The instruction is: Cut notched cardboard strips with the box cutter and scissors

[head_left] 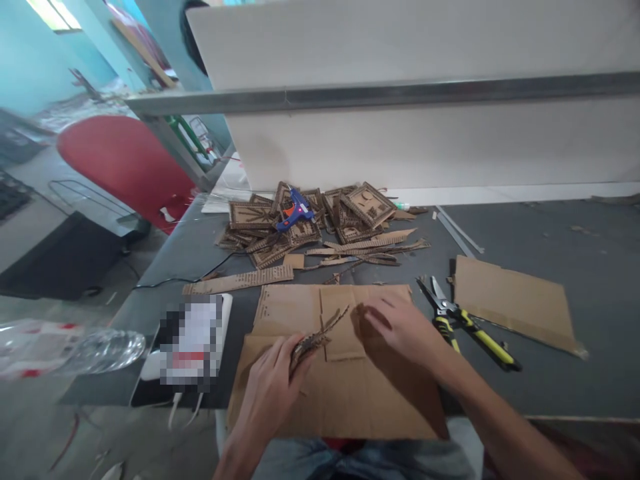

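My left hand (274, 373) is closed around a small bundle of thin cardboard strips (309, 345), their frayed ends pointing up and right. Beneath both hands lies a large cardboard sheet (340, 403), near the table's front edge. On top of it rests a smaller rectangular cardboard piece (345, 333). Just to the right of that piece, my right hand (400, 327) hovers low with its fingertips drawn together. Something small and brown shows at those fingertips, too blurred to name. Yellow-and-black snips (453, 313) lie with blades parted, right of this hand.
A blue glue gun (296, 212) sits on a pile of decorated cardboard panels (253, 215) at the back. Loose cardboard strips (365, 250) lie before it. A phone (193, 340) with cables and a plastic bottle (100, 350) are left; another cardboard sheet (515, 300) is right.
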{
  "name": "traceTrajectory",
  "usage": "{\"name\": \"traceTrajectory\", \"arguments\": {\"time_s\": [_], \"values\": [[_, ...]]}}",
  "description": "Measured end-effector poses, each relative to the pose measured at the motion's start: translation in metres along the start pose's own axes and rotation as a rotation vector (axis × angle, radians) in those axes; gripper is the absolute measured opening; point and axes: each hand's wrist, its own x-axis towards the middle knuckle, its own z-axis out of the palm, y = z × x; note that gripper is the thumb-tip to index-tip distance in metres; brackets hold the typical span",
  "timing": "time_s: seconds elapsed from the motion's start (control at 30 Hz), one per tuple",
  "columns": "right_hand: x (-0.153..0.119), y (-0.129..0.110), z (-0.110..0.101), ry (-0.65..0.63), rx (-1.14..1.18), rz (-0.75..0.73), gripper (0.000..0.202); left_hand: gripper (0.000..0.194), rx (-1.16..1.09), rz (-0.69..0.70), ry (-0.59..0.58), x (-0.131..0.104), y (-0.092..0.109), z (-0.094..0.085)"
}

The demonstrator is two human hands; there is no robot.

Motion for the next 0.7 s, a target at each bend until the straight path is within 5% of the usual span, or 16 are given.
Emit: {"name": "traceTrajectory", "arguments": {"time_s": [0.1, 0.2, 0.3, 0.47, 0.7], "values": [[-0.058, -0.017, 0.014, 0.045, 0.059, 0.053, 0.034, 0.026, 0.045, -0.007, -0.058, 0.004, -0.008, 0.006], [-0.111, -0.028, 0.032, 0.012, 0.06, -0.043, 0.073, 0.025, 0.052, -0.067, -0.169, 0.012, -0.013, 0.011], [-0.139, -0.035, 0.053, 0.009, 0.007, -0.117, 0.086, 0.024, 0.016, -0.177, -0.265, 0.023, -0.011, 0.013], [-0.131, -0.039, 0.063, 0.116, -0.059, -0.073, 0.062, 0.022, -0.096, -0.326, -0.331, 0.042, 0.001, 0.008], [-0.103, -0.038, 0.037, 0.046, 0.175, 0.041, 0.053, 0.027, -0.325, -0.49, -0.24, 0.044, 0.005, -0.011]]}}
